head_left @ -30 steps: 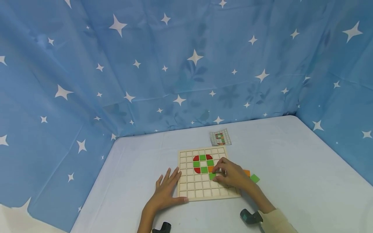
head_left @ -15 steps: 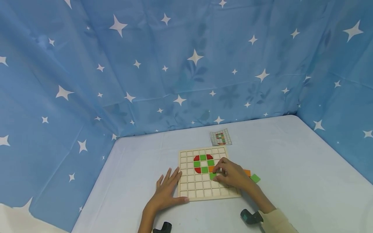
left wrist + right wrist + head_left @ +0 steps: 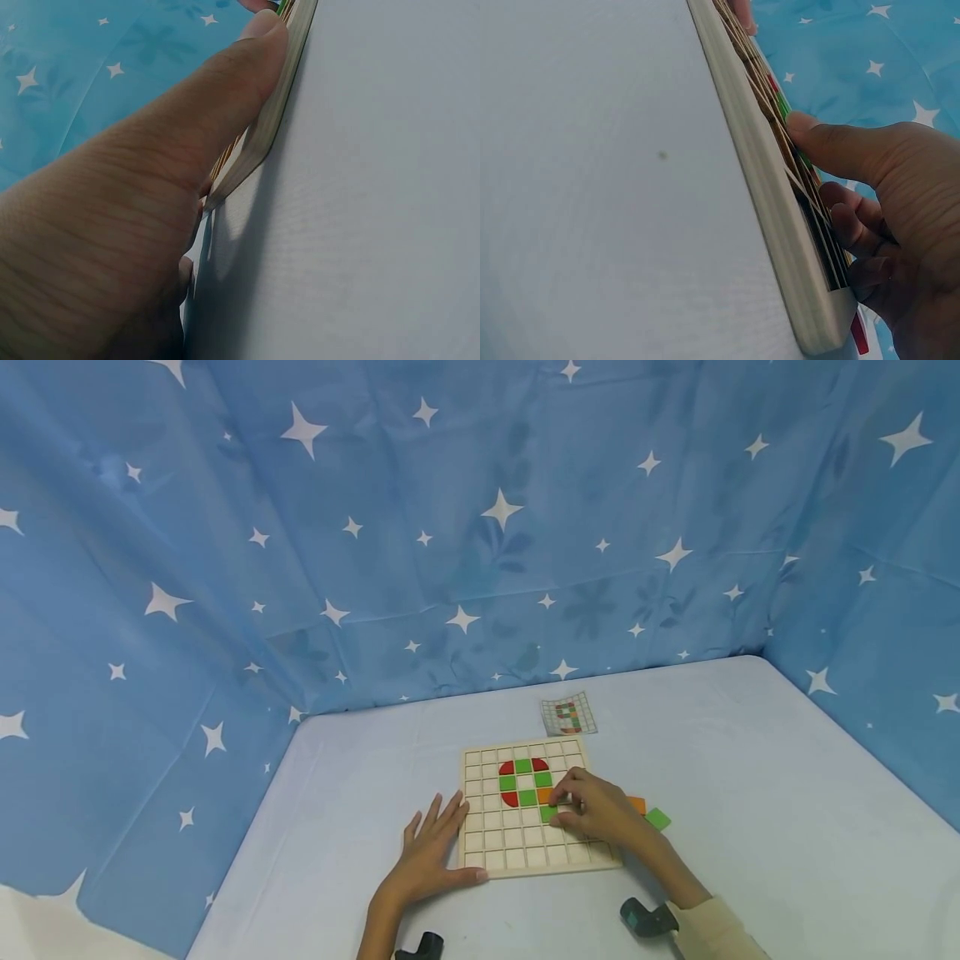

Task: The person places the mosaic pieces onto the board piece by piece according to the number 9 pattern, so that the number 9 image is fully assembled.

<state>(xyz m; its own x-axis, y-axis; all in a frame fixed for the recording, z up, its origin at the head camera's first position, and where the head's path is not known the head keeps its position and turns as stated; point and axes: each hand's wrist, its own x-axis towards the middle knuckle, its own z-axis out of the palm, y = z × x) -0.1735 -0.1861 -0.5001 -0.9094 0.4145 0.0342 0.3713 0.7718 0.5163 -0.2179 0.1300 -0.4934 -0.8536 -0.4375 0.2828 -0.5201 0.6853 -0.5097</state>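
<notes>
1. We find a wooden grid board (image 3: 536, 806) lying flat on a pale blue table (image 3: 750, 810), near its front edge.
2. The left hand (image 3: 427, 856) lies flat on the table at the board's left edge. Its fingers are straight and spread, and its thumb runs along the board's near left corner. It grips nothing. The left wrist view confirms the thumb pressed against the board's side.
3. The right hand (image 3: 600, 814) rests over the right half of the board. Its fingers are curled, and the thumb and forefinger close on a green tile (image 3: 547, 813) seated in a cell. We cannot tell whether the tile is pinched or only pressed down.
4. That green tile sits just below an orange tile (image 3: 543, 795) on the board.
5. Above these, red quarter-round and green square pieces (image 3: 523, 766) form a ring in the upper middle of the board.
6. Loose pieces lie on the table just right of the board: an orange one (image 3: 637, 805) partly hidden by the right hand, and a green one (image 3: 657, 818) beside it.
7. A small pattern card (image 3: 567, 715) lies on the table just beyond the board's far edge.
8. A blue star-printed cloth (image 3: 480, 527) hangs behind and to both sides of the table.
</notes>
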